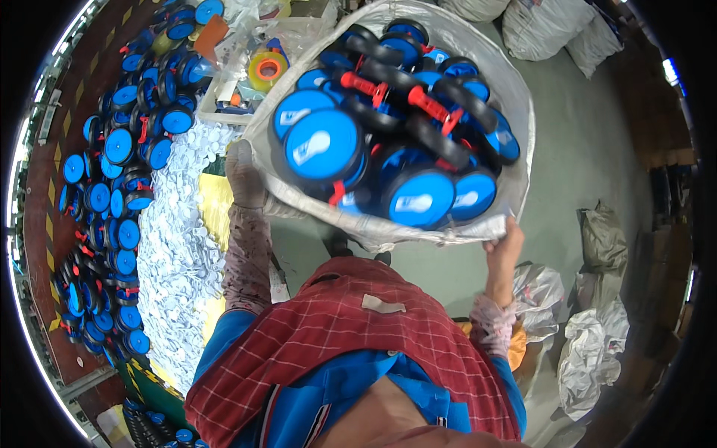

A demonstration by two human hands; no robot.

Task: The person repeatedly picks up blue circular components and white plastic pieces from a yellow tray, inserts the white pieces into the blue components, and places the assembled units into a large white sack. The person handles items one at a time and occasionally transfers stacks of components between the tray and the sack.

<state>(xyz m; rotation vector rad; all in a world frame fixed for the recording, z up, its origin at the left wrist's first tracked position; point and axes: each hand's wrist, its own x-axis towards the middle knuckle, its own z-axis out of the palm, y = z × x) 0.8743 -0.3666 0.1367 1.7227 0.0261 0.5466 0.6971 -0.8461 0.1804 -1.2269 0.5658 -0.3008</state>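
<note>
A large grey woven sack (515, 97) stands open in front of me, filled with several blue-and-black wheels (323, 145) joined by red-and-black handles (429, 104). My left hand (243, 175), in a light glove, grips the sack's rim on its left side. My right hand (504, 246) pinches the rim at the sack's near right edge. Both forearms wear patterned sleeves. A red checked apron covers my front below.
A long heap of the same blue wheels (112, 187) runs along the left. Beside it lies a pile of small white discs (179, 246). An orange tape roll (267, 69) sits behind. Crumpled sacks (590, 351) lie on the grey floor at the right, with more sacks (545, 26) at the back.
</note>
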